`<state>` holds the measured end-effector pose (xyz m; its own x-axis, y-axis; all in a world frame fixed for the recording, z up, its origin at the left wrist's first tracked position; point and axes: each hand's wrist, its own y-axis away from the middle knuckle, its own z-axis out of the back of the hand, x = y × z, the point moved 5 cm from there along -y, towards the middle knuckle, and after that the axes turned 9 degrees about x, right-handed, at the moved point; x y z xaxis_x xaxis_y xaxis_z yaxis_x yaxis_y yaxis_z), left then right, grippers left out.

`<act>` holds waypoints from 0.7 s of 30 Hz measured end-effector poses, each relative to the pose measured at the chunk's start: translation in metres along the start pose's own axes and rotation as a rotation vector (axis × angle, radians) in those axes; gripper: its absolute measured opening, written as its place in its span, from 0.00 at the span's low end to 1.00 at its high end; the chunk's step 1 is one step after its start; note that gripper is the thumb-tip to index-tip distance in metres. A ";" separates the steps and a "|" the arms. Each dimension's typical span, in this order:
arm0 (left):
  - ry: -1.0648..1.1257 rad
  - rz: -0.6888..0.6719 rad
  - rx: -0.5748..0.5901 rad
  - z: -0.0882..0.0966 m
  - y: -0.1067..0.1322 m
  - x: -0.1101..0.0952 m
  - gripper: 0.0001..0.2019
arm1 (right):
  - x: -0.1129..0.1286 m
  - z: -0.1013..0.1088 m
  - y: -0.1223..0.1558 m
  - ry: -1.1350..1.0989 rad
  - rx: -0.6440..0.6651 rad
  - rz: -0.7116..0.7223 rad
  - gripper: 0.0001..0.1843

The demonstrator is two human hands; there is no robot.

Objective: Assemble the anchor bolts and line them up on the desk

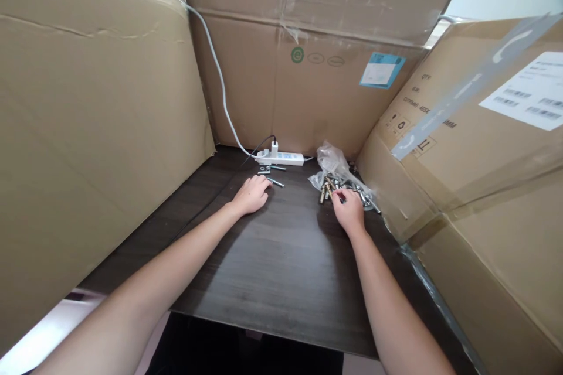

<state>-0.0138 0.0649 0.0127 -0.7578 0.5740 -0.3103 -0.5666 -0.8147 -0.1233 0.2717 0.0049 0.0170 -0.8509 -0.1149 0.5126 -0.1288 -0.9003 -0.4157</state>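
On the dark wooden table [281, 269], my left hand [251, 194] lies palm down with its fingers curled, its fingertips right beside a loose bolt [275, 182]; a few more small metal parts [266, 170] lie just beyond. My right hand [349, 209] reaches into a pile of bolts and anchors [341, 187] and pinches at one of them with the fingertips. A crumpled clear plastic bag [333, 159] lies behind and around the pile.
Large cardboard boxes wall in the table on the left [97, 129], the back [308, 70] and the right [479, 152]. A white power strip [281, 158] with a plugged-in adapter sits against the back box, its white cable [219, 76] running up to the left.
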 end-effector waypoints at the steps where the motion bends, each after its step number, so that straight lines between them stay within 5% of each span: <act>1: -0.019 -0.001 0.001 -0.001 0.000 -0.001 0.16 | 0.000 0.000 0.000 0.000 0.001 -0.001 0.11; 21: -0.192 0.021 0.037 -0.013 -0.025 -0.007 0.25 | -0.009 -0.003 -0.002 -0.030 -0.007 -0.026 0.11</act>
<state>0.0100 0.0804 0.0061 -0.8153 0.5651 -0.1265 -0.5589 -0.8250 -0.0832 0.2782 0.0088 0.0106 -0.8315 -0.1040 0.5457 -0.1545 -0.9003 -0.4069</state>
